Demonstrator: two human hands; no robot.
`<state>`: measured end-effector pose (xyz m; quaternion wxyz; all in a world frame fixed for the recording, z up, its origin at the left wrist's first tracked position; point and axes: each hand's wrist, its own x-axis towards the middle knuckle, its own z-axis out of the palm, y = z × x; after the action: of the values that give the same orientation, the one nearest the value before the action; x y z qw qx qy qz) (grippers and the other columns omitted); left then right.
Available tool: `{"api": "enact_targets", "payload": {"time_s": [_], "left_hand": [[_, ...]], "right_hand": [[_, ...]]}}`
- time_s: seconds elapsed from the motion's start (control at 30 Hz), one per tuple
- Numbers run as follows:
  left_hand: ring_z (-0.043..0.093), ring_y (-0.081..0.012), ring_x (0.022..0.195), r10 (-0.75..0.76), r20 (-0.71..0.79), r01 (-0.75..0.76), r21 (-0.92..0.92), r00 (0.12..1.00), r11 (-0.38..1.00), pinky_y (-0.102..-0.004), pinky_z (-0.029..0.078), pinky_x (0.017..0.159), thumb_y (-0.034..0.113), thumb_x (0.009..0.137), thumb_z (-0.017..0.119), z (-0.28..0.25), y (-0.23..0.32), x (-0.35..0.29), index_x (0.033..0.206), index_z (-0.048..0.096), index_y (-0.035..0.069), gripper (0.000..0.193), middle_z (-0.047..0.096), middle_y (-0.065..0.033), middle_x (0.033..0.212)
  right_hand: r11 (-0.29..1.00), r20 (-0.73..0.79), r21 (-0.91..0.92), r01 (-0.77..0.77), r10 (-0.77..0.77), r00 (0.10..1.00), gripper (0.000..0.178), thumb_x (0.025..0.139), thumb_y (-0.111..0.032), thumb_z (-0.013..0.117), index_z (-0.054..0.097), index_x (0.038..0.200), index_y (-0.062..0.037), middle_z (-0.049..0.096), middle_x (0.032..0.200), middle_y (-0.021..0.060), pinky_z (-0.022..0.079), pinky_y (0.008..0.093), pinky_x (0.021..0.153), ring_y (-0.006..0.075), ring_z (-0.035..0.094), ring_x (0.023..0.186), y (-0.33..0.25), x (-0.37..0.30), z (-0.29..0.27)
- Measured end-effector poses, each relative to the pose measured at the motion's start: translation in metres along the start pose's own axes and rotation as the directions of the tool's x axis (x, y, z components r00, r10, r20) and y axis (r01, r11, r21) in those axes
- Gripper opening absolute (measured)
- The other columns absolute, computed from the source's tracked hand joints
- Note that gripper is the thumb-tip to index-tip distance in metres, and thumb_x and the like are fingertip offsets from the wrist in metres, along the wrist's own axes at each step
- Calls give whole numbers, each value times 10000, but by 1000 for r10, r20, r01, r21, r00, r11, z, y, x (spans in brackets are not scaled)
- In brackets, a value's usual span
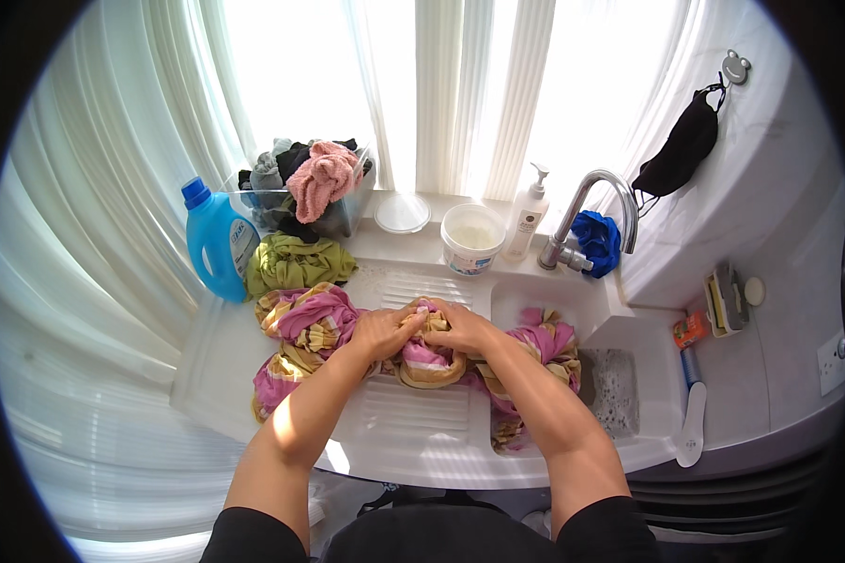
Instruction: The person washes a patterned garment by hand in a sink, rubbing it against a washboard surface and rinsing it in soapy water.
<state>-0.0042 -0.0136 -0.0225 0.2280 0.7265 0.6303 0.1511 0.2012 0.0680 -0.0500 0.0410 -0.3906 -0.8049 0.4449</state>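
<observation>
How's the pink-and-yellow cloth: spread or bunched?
Bunched: the cloth lies crumpled across the washboard, part down in the basin; left hand and right hand clasp its middle.

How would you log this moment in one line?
left hand: gripping pink-and-yellow patterned cloth; right hand: gripping same cloth; below: white ribbed washboard; rightward: foamy grey water

Cloth (314,319) spans the washboard (413,418) into the basin (591,314), tub (469,259) behind.

The cloth (321,317) is pink and mustard yellow with pale bands; the jug (213,246) sky blue, its cap (195,191) darker; the garment (296,263) lime green; the mask (683,141) black.
</observation>
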Motion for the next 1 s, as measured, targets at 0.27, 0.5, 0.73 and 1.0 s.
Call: {"api": "enact_targets", "payload": {"time_s": [0.27,0.5,0.73,1.0], "left_hand": [[610,-292,959,500,-353,-404,312,791,860,-474,420,853,392,875,627,54,12,-125,830,662,88,310,642,-83,960],[660,-318,871,83,-509,132,373,857,919,-494,466,763,437,870,625,35,-10,57,918,703,80,368,704,-150,952],[608,-302,884,507,-131,-436,359,852,826,-455,390,866,594,854,586,0,6,-81,1197,636,55,640,646,-139,953],[589,-283,923,270,-542,11,459,796,888,-486,419,833,288,869,619,34,-8,-6,796,677,105,205,655,-128,809]], "right_hand": [[669,-292,-704,237,-577,763,861,614,-634,721,570,1277,-106,593,1143,167,380,573,910,329,574,1055,-38,-134,114],[965,-504,-202,-167,44,863,481,755,-396,620,613,1050,-15,606,1158,198,464,495,880,352,575,1100,-25,0,28],[772,-316,-499,393,-584,748,572,729,-553,731,642,1008,-62,574,1259,143,375,480,914,313,521,1176,-50,-126,67],[908,-773,-413,-71,-308,555,152,793,-191,653,571,840,-72,605,917,105,454,465,775,298,593,885,-29,22,57]]}}
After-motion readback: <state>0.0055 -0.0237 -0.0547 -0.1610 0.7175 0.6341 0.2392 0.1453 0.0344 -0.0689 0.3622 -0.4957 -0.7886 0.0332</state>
